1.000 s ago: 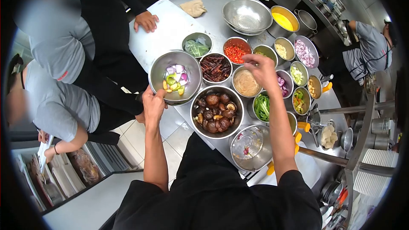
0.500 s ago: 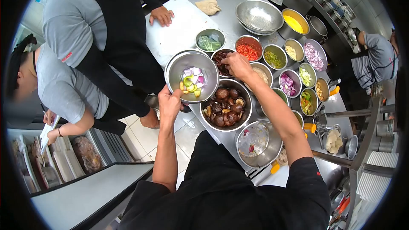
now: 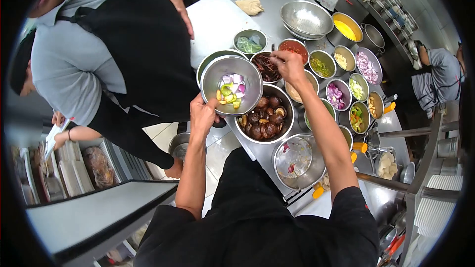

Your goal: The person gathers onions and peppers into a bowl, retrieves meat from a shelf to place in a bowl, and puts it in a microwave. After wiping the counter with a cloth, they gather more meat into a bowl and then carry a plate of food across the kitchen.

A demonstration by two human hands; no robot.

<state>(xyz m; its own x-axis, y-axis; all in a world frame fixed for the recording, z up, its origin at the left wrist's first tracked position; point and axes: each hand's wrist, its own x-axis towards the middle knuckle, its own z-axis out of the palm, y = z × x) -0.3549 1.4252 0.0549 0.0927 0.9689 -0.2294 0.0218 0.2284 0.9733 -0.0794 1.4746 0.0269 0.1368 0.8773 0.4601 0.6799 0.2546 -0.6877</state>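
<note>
Mid-frame, the left hand grips a steel bowl of vegetables; whether the right hand over the dried chillies pinches anything, I can't tell. Mushrooms crowd below; a co-worker stands upper left.

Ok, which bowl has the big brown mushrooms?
The wide steel bowl just below the dark dried chillies in the picture; it alone shows brown mushrooms.

The left hand grips a metal bowl (onion pieces inside); the right hand hovers by dried chillies.
</note>
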